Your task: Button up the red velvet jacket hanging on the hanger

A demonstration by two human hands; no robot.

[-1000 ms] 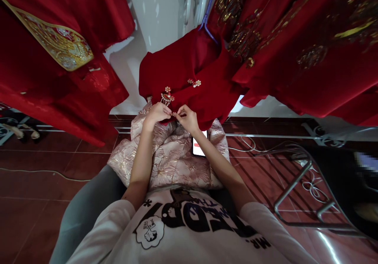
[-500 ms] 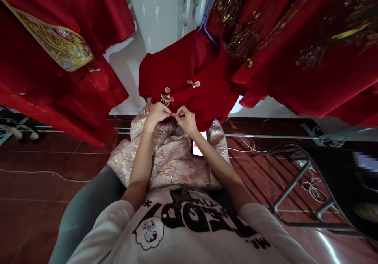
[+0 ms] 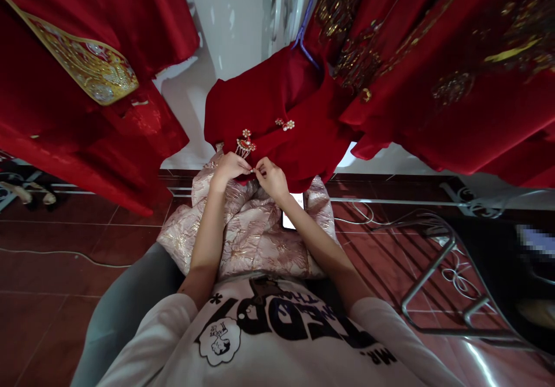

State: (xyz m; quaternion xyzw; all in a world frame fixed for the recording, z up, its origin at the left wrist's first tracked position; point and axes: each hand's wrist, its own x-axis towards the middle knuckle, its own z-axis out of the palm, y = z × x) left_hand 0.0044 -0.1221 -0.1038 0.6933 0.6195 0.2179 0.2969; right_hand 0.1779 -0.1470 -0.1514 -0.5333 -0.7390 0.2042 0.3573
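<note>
A red garment (image 3: 312, 130) with pearl-and-gold flower fasteners (image 3: 285, 124) hangs from a purple hanger (image 3: 307, 52), its lower part at my lap. Left of the fasteners is a tasselled bead ornament (image 3: 245, 142). Just below it, my left hand (image 3: 232, 166) pinches at the garment's edge. Facing it, my right hand (image 3: 272, 179) is closed in a pinch, its fingertips almost meeting the left ones. A tiny pale bead-like piece (image 3: 252, 170) shows between the fingertips; its exact kind is too small to tell.
Pink-gold brocade (image 3: 255, 242) covers my lap, with a lit phone (image 3: 288, 220) on it, partly under my right forearm. Red embroidered garments (image 3: 99, 81) hang on both sides. A metal-framed black chair (image 3: 481, 254) and white cables (image 3: 462, 280) are at right on the tiled floor.
My right hand's fingers have shifted slightly at the pinch, with its wrist a little lower. My left hand stays nearly in place, and the garment has barely moved.
</note>
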